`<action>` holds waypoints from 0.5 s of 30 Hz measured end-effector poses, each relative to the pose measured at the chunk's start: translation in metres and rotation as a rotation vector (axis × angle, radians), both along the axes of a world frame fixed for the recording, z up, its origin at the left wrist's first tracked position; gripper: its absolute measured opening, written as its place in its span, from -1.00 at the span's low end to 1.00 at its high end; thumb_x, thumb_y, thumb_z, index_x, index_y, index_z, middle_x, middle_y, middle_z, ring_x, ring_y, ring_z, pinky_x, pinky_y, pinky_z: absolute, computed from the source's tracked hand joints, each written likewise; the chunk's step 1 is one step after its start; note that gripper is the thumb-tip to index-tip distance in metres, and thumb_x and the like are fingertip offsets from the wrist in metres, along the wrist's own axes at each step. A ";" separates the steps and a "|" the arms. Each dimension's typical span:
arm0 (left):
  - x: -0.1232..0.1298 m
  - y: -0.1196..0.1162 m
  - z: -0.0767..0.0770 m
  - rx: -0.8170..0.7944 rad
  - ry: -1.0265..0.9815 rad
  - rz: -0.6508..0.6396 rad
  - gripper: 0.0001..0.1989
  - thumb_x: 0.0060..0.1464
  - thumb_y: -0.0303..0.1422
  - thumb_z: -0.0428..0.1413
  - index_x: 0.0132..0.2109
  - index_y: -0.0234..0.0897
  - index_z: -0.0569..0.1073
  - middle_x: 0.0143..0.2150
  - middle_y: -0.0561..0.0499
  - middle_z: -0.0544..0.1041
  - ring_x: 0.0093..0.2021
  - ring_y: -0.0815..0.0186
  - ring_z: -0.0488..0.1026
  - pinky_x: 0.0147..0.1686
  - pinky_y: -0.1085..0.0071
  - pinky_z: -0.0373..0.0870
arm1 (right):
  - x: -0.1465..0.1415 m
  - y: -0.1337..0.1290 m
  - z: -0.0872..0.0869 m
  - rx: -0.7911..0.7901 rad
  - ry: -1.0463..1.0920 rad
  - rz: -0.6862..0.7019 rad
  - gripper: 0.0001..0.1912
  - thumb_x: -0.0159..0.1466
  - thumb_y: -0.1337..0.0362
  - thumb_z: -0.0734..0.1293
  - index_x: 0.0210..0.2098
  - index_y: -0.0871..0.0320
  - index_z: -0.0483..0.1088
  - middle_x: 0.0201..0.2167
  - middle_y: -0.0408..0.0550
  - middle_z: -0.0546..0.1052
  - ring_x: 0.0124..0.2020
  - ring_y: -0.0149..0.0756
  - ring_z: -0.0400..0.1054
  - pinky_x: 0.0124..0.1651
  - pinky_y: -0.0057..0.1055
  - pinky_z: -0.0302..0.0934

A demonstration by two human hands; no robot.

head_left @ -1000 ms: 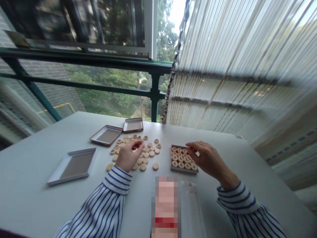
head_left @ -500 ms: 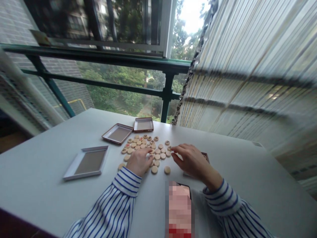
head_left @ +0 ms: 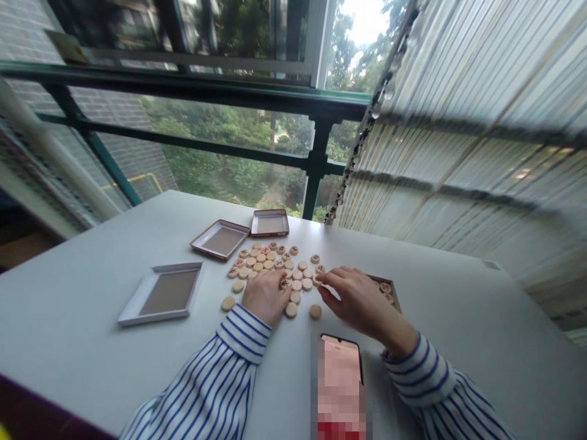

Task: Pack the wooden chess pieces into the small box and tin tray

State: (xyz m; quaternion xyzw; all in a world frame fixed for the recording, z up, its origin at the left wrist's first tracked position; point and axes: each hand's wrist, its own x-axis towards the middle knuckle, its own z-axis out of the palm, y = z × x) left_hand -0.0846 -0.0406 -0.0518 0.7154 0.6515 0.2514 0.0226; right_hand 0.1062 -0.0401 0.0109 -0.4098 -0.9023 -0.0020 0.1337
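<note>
Wooden xiangqi pieces (head_left: 261, 258) lie spread over the table, some with red or black characters up, many blank side up. My left hand (head_left: 266, 296) is at the near side of the group, its thumb and forefinger closed round a piece with a black mark (head_left: 285, 283). To the right, my right hand (head_left: 351, 299) hovers low with thumb and forefinger apart. Its fingertips touch or nearly touch a piece (head_left: 316, 280) at the group's right edge. Behind that hand, a box (head_left: 395, 293) holding red-marked pieces is partly hidden.
Two shallow brown-edged trays (head_left: 221, 238) stand behind the pieces, and a white box lid (head_left: 160, 293) lies to the left. A phone (head_left: 342, 385), its screen blurred out, rests on the white table (head_left: 82, 275) near me. Beyond are a green railing (head_left: 316, 153) and a string curtain (head_left: 458, 153).
The view has shifted slightly. A black-marked piece now shows between my left fingers, and my right fingertips have come down to a piece. More of the right-hand box shows.
</note>
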 end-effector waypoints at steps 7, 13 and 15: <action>0.008 -0.002 0.002 0.016 0.068 0.084 -0.76 -0.04 -0.28 0.02 -0.21 -0.25 0.44 -0.28 -0.06 0.52 -0.21 0.16 0.39 -0.18 0.25 0.21 | 0.000 -0.001 0.000 0.008 -0.007 0.005 -0.78 0.26 0.28 0.15 -0.17 0.11 0.37 -0.30 -0.03 0.49 -0.23 -0.30 0.32 -0.19 -0.35 0.08; 0.009 -0.004 0.002 0.028 0.068 0.074 -0.76 -0.05 -0.29 0.04 -0.21 -0.25 0.45 -0.30 -0.07 0.52 -0.23 0.13 0.40 -0.20 0.22 0.22 | 0.001 -0.001 0.000 0.020 -0.005 0.012 -0.78 0.26 0.27 0.16 -0.17 0.12 0.37 -0.32 -0.02 0.49 -0.26 -0.29 0.33 -0.22 -0.35 0.09; 0.009 -0.003 0.003 0.029 0.068 0.070 -0.76 -0.06 -0.29 0.05 -0.20 -0.25 0.45 -0.29 -0.07 0.52 -0.23 0.13 0.40 -0.22 0.23 0.22 | 0.001 -0.001 0.000 0.023 -0.006 0.012 -0.78 0.26 0.27 0.16 -0.18 0.12 0.38 -0.33 -0.02 0.49 -0.27 -0.30 0.33 -0.23 -0.35 0.09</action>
